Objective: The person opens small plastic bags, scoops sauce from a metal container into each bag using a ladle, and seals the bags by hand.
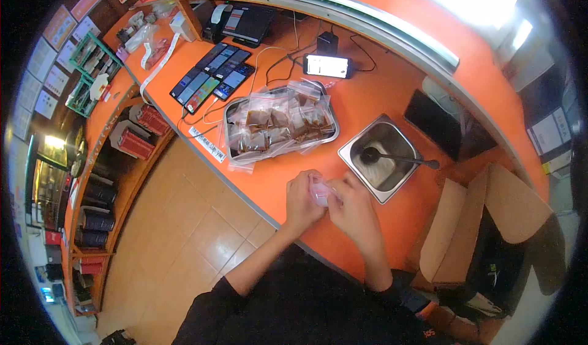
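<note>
Above the counter's front edge, my left hand (301, 199) is closed around a small clear plastic bag (319, 192) with a pinkish tint. My right hand (354, 205) pinches the same bag from the other side, and its fingers are partly blurred. What the bag contains, if anything, cannot be made out. Just beyond my hands stands a metal tray (335, 131) heaped with small clear bags (269, 124) of brown contents. To the right of my hands is a square steel container (397, 189), with a dark ladle (401, 158) resting in it across the rim.
An open cardboard box (450, 235) sits on the right. Beyond the tray lie several tablets (214, 75), a lit phone (327, 66) and loose cables (278, 60). A dark flat panel (432, 123) is at the back right. Shelves (119, 186) stand left across the tiled floor (184, 222).
</note>
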{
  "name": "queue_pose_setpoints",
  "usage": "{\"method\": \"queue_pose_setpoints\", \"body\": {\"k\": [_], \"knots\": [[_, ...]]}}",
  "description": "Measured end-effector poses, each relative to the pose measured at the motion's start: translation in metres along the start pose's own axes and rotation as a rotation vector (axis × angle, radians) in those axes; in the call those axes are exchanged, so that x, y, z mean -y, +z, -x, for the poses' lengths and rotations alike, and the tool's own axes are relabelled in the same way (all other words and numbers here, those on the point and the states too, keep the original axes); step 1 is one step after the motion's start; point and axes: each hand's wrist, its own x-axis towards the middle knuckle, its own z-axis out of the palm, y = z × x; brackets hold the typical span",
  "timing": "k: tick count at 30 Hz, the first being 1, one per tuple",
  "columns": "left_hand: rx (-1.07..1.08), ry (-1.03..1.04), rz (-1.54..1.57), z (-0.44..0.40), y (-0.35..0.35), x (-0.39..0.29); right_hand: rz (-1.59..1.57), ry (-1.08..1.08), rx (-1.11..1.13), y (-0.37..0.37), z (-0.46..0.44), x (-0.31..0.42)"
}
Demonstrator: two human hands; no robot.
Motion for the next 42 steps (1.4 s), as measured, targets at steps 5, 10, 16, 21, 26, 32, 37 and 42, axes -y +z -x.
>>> {"method": "queue_pose_setpoints", "body": {"k": [5,10,16,21,26,32,37,42], "knots": [[0.014,0.15,0.009,0.005,0.005,-0.006,0.22,-0.113,0.098,0.024,0.001,-0.024],[0.061,-0.004,0.104,0.012,0.011,0.008,0.068,-0.131,0.106,0.012,0.0,-0.014],[0.052,0.0,0.113,0.014,0.012,-0.003,-0.084,0.015,-0.011,0.027,0.003,-0.031],[-0.01,0.007,0.086,0.011,0.012,-0.002,0.344,-0.308,-0.137,0.018,0.003,-0.04],[-0.103,-0.044,0.212,0.003,0.015,-0.003,-0.148,-0.132,-0.003,0.027,0.006,-0.044],[0.112,-0.14,0.494,-0.006,-0.019,-0.002,-0.344,0.043,-0.253,0.032,-0.002,-0.036],[0.001,-0.438,0.828,-0.009,-0.032,0.009,-0.318,0.012,-0.238,0.038,0.0,-0.044],[0.039,-0.445,0.791,-0.004,-0.032,0.001,-0.27,-0.126,-0.209,0.041,0.002,-0.028]]}}
